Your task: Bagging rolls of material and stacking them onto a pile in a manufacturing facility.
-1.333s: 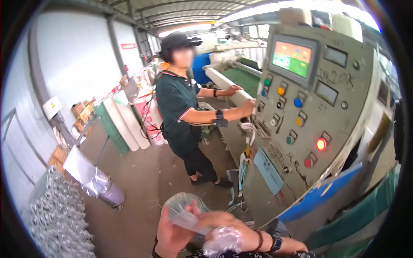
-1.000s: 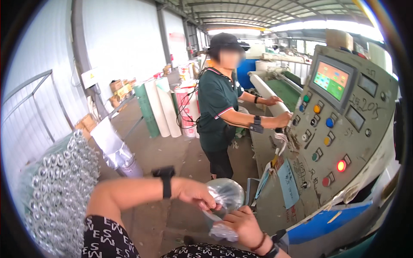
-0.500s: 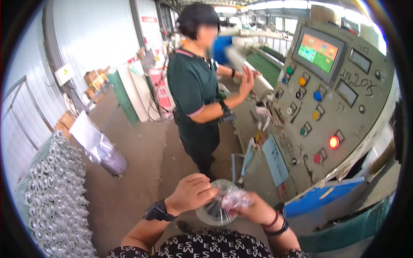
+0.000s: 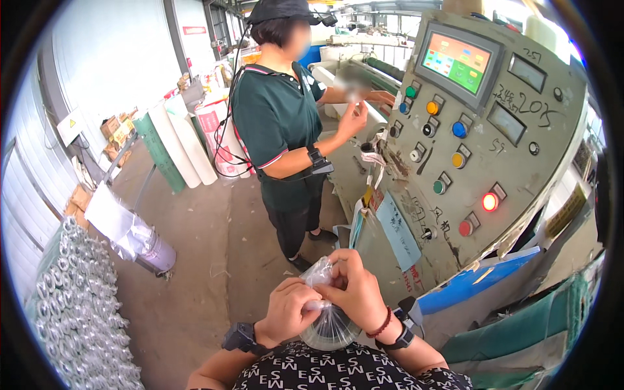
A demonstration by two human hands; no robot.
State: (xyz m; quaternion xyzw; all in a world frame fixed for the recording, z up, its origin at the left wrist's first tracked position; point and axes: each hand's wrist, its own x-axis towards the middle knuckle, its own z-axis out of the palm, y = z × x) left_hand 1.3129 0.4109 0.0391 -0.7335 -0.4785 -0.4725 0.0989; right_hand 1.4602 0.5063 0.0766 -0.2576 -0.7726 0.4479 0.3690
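Clear plastic wrap [image 4: 333, 318] is drawn into radiating folds over the end of a round roll [image 4: 318, 340], held close in front of my body. The bunched top of the wrap [image 4: 318, 272] stands up between my hands. My left hand [image 4: 288, 308] is closed on the gathered neck, its fingers curled in. From the other side my right hand [image 4: 356, 291] pinches the same bunch with thumb and bent fingers. What the roll is made of cannot be made out through the film.
Ahead a co-worker in a dark green shirt [image 4: 279, 130] stands beside a machine. A control panel [image 4: 448, 149] with a screen, buttons and a lit red lamp rises at the right. Wrapped rolls [image 4: 84, 305] are stacked at the left, near a plastic-covered bin [image 4: 153, 250].
My right hand has moved up and inward, pulling the loose plastic upright. My left hand has lowered and closed on the gathered neck. The co-worker's hands have shifted as my view turned.
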